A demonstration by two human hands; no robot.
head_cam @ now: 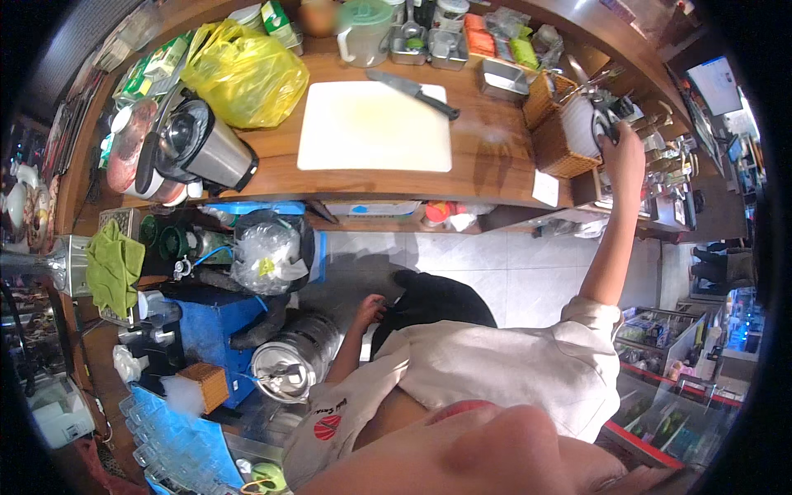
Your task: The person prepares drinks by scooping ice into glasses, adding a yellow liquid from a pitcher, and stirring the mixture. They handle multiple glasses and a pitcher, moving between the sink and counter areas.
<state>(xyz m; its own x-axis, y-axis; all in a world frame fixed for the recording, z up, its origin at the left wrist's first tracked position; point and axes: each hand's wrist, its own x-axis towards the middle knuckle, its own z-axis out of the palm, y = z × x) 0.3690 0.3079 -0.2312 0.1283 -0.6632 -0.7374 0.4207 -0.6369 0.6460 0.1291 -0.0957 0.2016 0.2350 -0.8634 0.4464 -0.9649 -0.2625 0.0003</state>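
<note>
My right hand (620, 143) is stretched out to the far right and touches a dark, shiny object (601, 127) beside a wicker basket (566, 162) holding white material; whether the fingers grip it is unclear. My left hand (371, 309) hangs low beside my dark clothing, its fingers curled, and I cannot tell whether it holds anything. On the wooden counter (383, 188) lies a white cutting board (374, 133). A kitchen knife (411, 91) with a black handle rests across the board's upper right part.
A yellow plastic bag (247, 77) and a steel appliance (213, 148) stand on the counter's left. A lidded pitcher (365, 37), metal containers (504, 77) and packets line its back. Below left are a metal keg (291, 362), a blue box (213, 334) and a green cloth (116, 269).
</note>
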